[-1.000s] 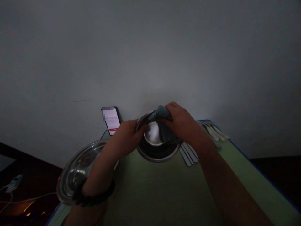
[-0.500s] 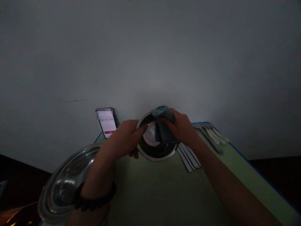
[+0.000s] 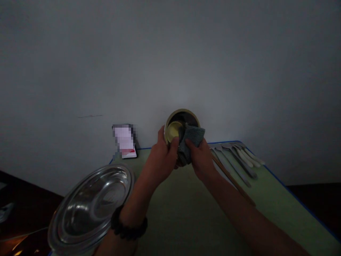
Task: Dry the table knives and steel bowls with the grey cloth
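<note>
A round metal bowl [image 3: 168, 122] is held up above the far edge of the table, tilted so that its inside faces me. My left hand [image 3: 163, 156] grips its lower left side, thumb over the rim and the other fingers behind. My right hand [image 3: 201, 154] is closed on a grey-green cloth [image 3: 195, 135], which lies over the bowl's right rim and reaches into the opening. The cloth and both hands cover the lower right part of the bowl.
Left stands a large shiny metal basin [image 3: 87, 209]. A phone [image 3: 124, 140] leans against the wall behind. To the right lie wooden chopsticks [image 3: 234, 181], long-handled metal utensils [image 3: 234, 165] and several white-handled pieces of cutlery [image 3: 246, 156] on the green table [image 3: 183, 220].
The bowl has tipped more toward me and sits higher in view, with its rim turned. The cloth has shifted from the upper rim to the lower right. My left arm has moved right.
</note>
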The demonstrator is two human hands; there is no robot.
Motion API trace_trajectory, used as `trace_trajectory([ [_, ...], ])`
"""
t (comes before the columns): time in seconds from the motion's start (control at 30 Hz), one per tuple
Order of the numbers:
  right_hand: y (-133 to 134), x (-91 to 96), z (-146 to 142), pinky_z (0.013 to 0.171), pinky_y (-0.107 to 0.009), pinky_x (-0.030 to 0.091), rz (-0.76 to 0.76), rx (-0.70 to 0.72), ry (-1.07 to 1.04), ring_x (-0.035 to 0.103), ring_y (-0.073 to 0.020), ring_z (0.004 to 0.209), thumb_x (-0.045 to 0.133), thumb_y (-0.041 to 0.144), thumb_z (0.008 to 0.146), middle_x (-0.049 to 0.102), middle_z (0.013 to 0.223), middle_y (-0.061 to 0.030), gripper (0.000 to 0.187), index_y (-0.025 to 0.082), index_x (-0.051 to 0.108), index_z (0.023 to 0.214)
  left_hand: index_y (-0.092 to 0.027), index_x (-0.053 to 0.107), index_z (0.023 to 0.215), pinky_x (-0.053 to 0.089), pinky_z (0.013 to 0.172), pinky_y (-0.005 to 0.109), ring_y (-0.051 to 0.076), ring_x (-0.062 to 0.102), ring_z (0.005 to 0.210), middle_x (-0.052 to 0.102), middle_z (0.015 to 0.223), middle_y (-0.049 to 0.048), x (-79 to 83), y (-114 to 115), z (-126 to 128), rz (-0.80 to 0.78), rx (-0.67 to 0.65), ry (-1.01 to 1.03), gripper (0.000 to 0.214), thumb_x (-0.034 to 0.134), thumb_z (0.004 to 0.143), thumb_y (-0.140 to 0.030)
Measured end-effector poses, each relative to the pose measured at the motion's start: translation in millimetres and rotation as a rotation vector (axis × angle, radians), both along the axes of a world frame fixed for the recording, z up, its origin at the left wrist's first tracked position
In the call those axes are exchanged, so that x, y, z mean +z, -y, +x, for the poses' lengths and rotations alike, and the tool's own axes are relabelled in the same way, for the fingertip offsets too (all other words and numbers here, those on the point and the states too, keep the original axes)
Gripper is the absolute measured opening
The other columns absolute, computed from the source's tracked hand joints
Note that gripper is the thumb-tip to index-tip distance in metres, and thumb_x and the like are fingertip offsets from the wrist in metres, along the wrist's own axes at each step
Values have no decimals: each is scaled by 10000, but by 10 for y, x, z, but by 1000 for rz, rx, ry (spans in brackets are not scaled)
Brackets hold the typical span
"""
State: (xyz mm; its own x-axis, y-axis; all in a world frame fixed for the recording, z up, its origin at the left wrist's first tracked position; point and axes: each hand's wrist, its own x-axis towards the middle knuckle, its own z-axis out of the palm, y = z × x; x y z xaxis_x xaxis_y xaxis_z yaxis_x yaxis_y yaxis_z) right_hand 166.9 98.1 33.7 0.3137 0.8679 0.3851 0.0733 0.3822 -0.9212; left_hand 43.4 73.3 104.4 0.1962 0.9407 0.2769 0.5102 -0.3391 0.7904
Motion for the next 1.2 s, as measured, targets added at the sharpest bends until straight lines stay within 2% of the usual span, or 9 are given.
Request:
trace_trajectory([
  [0.17, 63, 267, 232, 760, -349, 449, 13, -44, 355, 583, -208, 860, 566, 248, 746, 647, 947, -80, 276, 172, 576, 1011, -148, 590, 827, 472, 459, 270, 198, 642, 490, 665, 638, 74, 236, 5, -365, -33, 31, -458, 447, 380, 872, -540],
  [0.23, 152, 417, 274, 702, -309, 449, 64, 113, 562, 589, -181, 771, 559, 192, 744, 660, 827, -37, 179, 180, 621, 912, -165, 616, 827, 465, 480, 259, 200, 652, 551, 685, 673, 65, 275, 34, -450, -86, -89, -560, 403, 396, 867, -499],
  [0.33, 290, 559, 249, 708, -277, 446, 124, 280, 750, 622, -156, 767, 509, 67, 722, 693, 825, -8, 280, 213, 657, 909, -176, 639, 884, 449, 499, 251, 207, 661, 628, 711, 759, 74, 252, 89, -435, -107, -199, -664, 321, 429, 852, -417],
  [0.47, 341, 564, 202, 753, -317, 446, 95, 244, 936, 650, -205, 837, 504, 70, 746, 713, 883, -48, 305, 211, 663, 965, -162, 649, 880, 415, 460, 239, 179, 629, 511, 689, 646, 63, 204, 115, -335, -108, -243, -707, 302, 401, 856, -333],
  [0.73, 244, 497, 206, 612, -319, 417, 3, -128, 811, 625, -244, 714, 518, 376, 842, 680, 768, -97, 248, 158, 620, 898, -167, 562, 560, 435, 402, 215, 172, 616, 437, 595, 447, 29, 281, 29, -427, -163, -153, -428, 424, 414, 861, -426],
  [0.83, 231, 460, 123, 639, -335, 424, 25, -247, 614, 615, -252, 753, 440, 468, 864, 672, 792, -114, 356, 152, 605, 880, -148, 602, 644, 498, 424, 234, 181, 643, 479, 647, 537, 43, 268, -17, -422, -139, -17, -133, 422, 444, 849, -482],
  [0.93, 192, 365, 43, 752, -367, 442, 21, -192, 422, 610, -260, 897, 441, 435, 862, 669, 961, -134, 342, 152, 589, 984, -138, 626, 841, 557, 471, 280, 186, 662, 551, 702, 729, 71, 217, -52, -396, -124, 5, 127, 381, 472, 843, -486],
  [1.07, 114, 246, 80, 835, -385, 433, -45, -36, 393, 596, -250, 974, 481, 341, 842, 651, 1047, -126, 278, 161, 567, 1037, -147, 633, 848, 561, 500, 304, 201, 659, 587, 701, 734, 79, 207, -65, -433, -219, -103, -46, 383, 479, 837, -498],
  [1.2, 109, 290, 216, 748, -350, 439, -40, 62, 624, 597, -227, 875, 485, 278, 836, 660, 969, -107, 206, 167, 565, 990, -164, 630, 927, 526, 647, 339, 233, 659, 748, 700, 830, 81, 260, -48, -485, 0, -63, -335, 329, 452, 851, -431],
])
